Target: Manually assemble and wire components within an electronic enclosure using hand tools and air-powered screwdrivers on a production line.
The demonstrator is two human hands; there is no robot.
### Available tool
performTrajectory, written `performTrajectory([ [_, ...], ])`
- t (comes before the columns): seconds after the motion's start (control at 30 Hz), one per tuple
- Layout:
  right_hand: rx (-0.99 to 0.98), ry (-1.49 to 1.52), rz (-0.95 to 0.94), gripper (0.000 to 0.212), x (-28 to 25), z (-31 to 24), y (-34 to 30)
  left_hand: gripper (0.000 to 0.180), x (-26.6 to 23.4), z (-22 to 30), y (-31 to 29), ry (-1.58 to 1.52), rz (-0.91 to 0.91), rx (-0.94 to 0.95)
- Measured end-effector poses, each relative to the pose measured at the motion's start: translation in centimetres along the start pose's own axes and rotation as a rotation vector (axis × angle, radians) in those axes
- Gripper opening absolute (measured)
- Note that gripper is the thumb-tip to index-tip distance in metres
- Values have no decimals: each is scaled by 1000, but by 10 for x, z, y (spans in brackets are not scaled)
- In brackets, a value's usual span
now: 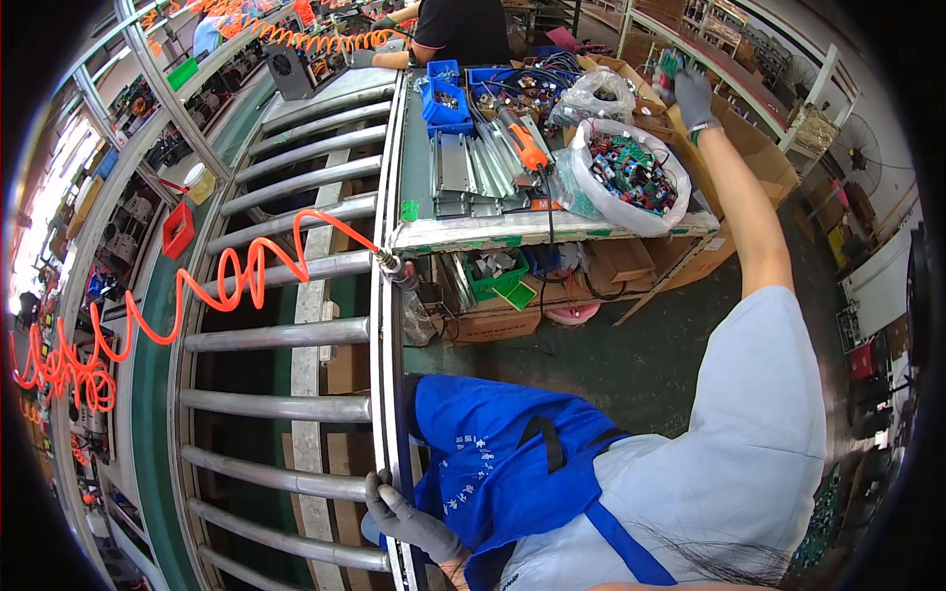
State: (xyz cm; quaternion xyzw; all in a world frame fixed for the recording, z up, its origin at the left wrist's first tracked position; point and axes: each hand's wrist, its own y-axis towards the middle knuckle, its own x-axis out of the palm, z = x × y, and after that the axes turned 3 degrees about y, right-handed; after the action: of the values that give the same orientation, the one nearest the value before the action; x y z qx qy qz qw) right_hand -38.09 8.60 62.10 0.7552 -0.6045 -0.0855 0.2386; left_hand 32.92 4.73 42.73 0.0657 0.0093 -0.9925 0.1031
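My right hand, in a grey glove, is stretched out to the far right above the cardboard boxes. Its fingers are closed on a small green circuit board with some red on it. My left hand, also gloved in grey, is down at the near end of the roller conveyor, its fingers bent over the side rail. On the workbench, a white plastic bag stands open, full of green circuit boards with wires. An orange power screwdriver lies beside metal strips.
Blue bins hold small parts. A coiled orange air hose crosses the rollers to a fitting at the rail. Large cardboard boxes stand right of the bench. A person in black is at the far end.
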Motion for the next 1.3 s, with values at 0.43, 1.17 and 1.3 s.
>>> performTrajectory([
  [0.43,101,-1247,-863,33,21,-1,-31,46,-9,1,-8,76,28,11],
  [1.17,-606,-1538,-265,47,8,-17,-43,42,7,8,-9,79,-45,34],
  [1.3,-670,-1349,-156,49,15,-19,-47,39,3,3,-10,-11,22,16],
])
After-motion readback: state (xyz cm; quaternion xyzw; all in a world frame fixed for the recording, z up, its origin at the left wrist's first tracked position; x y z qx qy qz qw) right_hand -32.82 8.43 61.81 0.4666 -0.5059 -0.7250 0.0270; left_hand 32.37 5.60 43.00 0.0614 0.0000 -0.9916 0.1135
